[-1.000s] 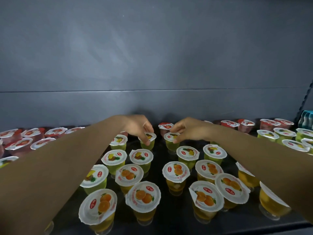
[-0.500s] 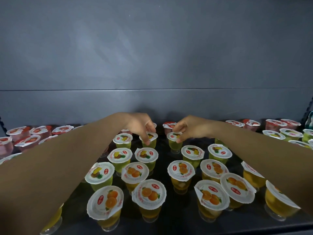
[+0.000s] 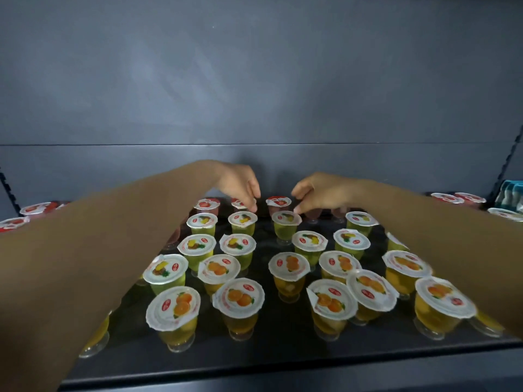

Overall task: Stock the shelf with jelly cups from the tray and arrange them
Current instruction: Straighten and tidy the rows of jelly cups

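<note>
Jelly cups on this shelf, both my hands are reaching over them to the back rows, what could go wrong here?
1. Both forearms pass low over the front orange cups; a dip could topple one, since they stand on narrow feet.
2. The left hand and right hand fingertips sit at two green cups packed near the red cups; a nudge may knock neighbours.
3. Front cups stand near the shelf edge.

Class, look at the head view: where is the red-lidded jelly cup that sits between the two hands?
The red-lidded cup stands in the back row near the shelf's rear wall, between the left hand and right hand, just behind a green cup.
</note>
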A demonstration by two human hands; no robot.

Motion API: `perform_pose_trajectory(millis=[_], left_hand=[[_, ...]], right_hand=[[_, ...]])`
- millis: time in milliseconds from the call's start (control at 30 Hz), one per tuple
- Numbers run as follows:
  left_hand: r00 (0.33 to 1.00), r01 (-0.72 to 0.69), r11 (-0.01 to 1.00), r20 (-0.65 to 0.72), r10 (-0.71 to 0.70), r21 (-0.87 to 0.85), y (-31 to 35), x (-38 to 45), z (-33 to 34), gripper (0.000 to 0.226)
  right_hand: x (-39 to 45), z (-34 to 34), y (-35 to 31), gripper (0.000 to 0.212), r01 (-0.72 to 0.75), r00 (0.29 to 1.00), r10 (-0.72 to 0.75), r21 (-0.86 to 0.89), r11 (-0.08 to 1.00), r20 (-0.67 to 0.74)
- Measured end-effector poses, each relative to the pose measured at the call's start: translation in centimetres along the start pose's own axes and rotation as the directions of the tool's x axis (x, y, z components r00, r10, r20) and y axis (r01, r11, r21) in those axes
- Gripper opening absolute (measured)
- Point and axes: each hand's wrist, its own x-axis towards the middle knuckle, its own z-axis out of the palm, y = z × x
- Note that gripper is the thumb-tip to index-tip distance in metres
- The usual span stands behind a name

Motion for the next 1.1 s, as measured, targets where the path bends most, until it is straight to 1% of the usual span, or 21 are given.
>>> perform_pose_trajectory(millis=[100, 200, 233, 300, 433, 500, 700, 867, 1000, 1100], left_hand=[[0.992, 0.043, 0.997, -0.119, -0.036, 0.061, 3.3, -1.3, -1.8, 0.049], [0.969, 0.105, 0.973, -0.241, -0.053, 0.208, 7.8, -3.2, -2.6, 0.056], [0.961, 0.120, 0.964, -0.272, -0.052, 0.238, 9.4, -4.1, -2.6, 0.058], [0.952, 0.147, 0.956, -0.299, -0.066, 0.255, 12.7, -6.0, -2.2, 0.060], [0.945, 0.187, 0.934, -0.315, -0.087, 0.304, 19.5, -9.7, -0.5, 0.060], [0.943, 0.194, 0.927, -0.323, -0.086, 0.320, 22.6, -11.5, 0.1, 0.060], [0.939, 0.189, 0.937, -0.334, -0.085, 0.294, 29.6, -16.6, 1.2, 0.061], [0.941, 0.163, 0.945, -0.333, -0.062, 0.282, 32.8, -19.8, 2.6, 0.062], [0.959, 0.128, 0.958, -0.280, -0.053, 0.255, 34.2, -20.9, 4.2, 0.062], [0.960, 0.105, 0.964, -0.277, -0.035, 0.242, 34.8, -21.5, 5.6, 0.062]], right_hand=[[-2.6, -2.8, 0.2, 0.051, 0.009, 0.998, -0.021, -0.228, 0.974, -0.053], [-6.4, -5.4, 0.7, 0.059, 0.012, 0.996, -0.055, -0.497, 0.868, -0.072], [-7.9, -6.1, 0.8, 0.061, 0.013, 0.994, -0.068, -0.557, 0.830, -0.079], [-11.1, -7.3, 1.3, 0.065, 0.021, 0.993, -0.090, -0.613, 0.790, -0.083], [-18.0, -8.1, 3.1, 0.067, 0.033, 0.991, -0.113, -0.662, 0.749, -0.078], [-21.5, -8.3, 4.0, 0.066, 0.035, 0.988, -0.125, -0.659, 0.751, -0.090], [-29.9, -9.5, 4.9, 0.064, 0.038, 0.986, -0.136, -0.665, 0.746, -0.096], [-34.9, -9.3, 4.8, 0.066, 0.025, 0.985, -0.125, -0.620, 0.784, -0.118], [-38.3, -8.2, 5.3, 0.060, -0.003, 0.993, -0.070, -0.598, 0.801, -0.099], [-40.2, -7.9, 6.0, 0.059, -0.020, 0.994, -0.048, -0.588, 0.809, -0.099]])
